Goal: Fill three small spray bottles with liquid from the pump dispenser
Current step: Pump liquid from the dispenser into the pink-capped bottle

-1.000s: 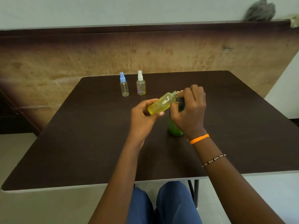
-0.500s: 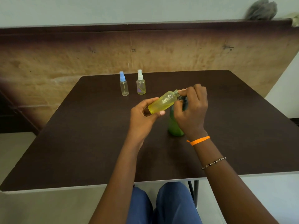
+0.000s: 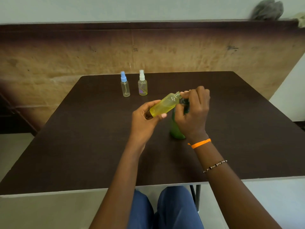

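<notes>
Left hand (image 3: 145, 119) grips uncapped yellow spray bottle (image 3: 165, 104), tilted, neck toward green pump dispenser (image 3: 175, 128) on desk (image 3: 82, 146). Right hand (image 3: 193, 113), fingers curled over dispenser's pump head, probably pressing. Farther back: blue-capped bottle (image 3: 125, 85) beside white-capped bottle (image 3: 142, 84), upright.

Bare arms, no sleeves. The right wrist wears an orange band (image 3: 199, 143) and a bead bracelet (image 3: 214, 166). Blue trousers (image 3: 165, 210).
</notes>
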